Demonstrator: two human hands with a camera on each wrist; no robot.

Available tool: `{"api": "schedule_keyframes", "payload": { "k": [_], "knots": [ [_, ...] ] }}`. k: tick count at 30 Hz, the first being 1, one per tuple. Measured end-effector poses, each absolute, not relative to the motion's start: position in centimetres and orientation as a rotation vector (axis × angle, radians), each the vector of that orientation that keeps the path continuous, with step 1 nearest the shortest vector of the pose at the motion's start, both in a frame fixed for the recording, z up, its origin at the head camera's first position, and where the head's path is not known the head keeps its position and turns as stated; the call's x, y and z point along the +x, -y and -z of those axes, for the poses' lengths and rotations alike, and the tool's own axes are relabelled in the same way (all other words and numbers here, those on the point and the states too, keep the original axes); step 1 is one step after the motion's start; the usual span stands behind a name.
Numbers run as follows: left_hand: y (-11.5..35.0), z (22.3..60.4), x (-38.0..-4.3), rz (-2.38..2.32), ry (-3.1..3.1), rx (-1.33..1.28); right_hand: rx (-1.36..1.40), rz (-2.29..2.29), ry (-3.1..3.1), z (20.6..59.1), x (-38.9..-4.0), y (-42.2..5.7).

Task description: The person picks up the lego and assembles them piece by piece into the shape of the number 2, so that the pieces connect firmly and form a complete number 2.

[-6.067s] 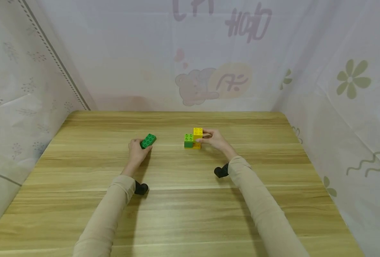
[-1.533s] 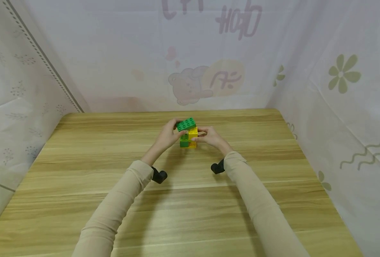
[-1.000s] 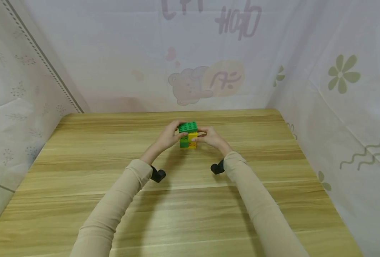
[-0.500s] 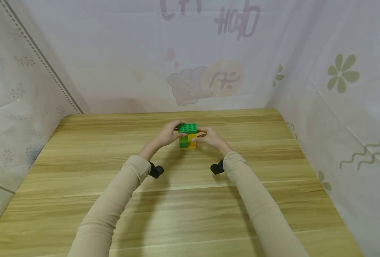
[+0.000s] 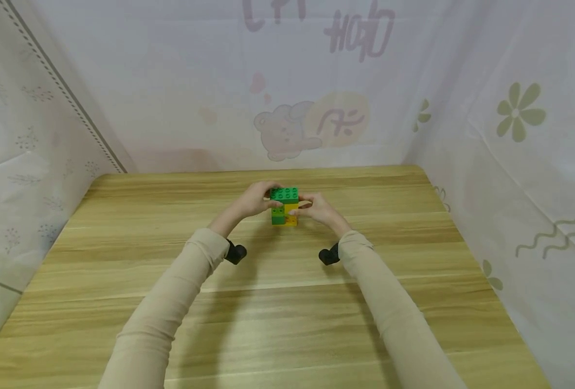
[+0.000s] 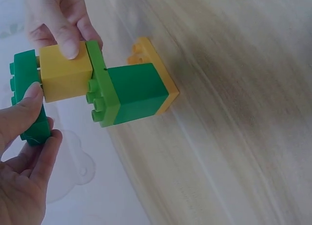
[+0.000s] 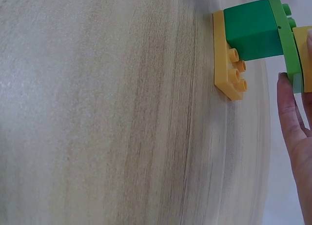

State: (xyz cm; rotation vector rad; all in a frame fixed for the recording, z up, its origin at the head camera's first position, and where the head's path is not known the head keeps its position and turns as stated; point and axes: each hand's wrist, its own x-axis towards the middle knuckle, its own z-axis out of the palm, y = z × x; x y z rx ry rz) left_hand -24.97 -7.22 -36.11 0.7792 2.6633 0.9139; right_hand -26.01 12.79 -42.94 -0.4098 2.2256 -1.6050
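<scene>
Several toy building blocks form a tower at the table's far middle. An orange base plate point(image 7: 222, 64) carries a green cube block point(image 6: 139, 91), and a thin light green plate point(image 6: 109, 100) lies across that. Above one end of it sits a yellow block point(image 6: 68, 73), which my right hand point(image 5: 320, 209) grips between thumb and fingers. At the top, my left hand point(image 5: 254, 201) pinches a long green block point(image 5: 288, 194) by its overhanging end. The left wrist view shows yellow studs in a narrow gap under this long block.
The stack stands on a wood-grain table point(image 5: 268, 324). A printed pale cloth point(image 5: 195, 81) hangs behind the table's far edge and along both sides. Black wrist mounts point(image 5: 236, 253) jut from both sleeves.
My left hand has carried the long green block rightward from the table's left part to the tower. Over the last second the block has levelled and lowered over the yellow block. My right hand keeps its hold.
</scene>
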Motion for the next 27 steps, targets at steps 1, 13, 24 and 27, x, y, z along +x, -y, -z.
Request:
{"api": "schedule_keyframes", "payload": {
  "k": [1,13,24,27],
  "knots": [
    [7.2,36.0,-25.0,-0.893,-2.669,0.785,-0.421,1.602,-2.236,42.9,-26.0,-12.8],
    [6.8,34.8,-25.5,-0.764,-2.653,0.780,-0.437,1.563,-2.258,42.6,-26.3,-12.8],
    [6.8,34.8,-25.9,-0.697,-2.618,0.777,-0.459,1.559,-2.255,42.6,-26.3,-12.9],
    [6.9,35.0,-26.0,-0.700,-2.608,0.783,-0.459,1.576,-2.242,42.8,-26.2,-12.8]
  ]
}}
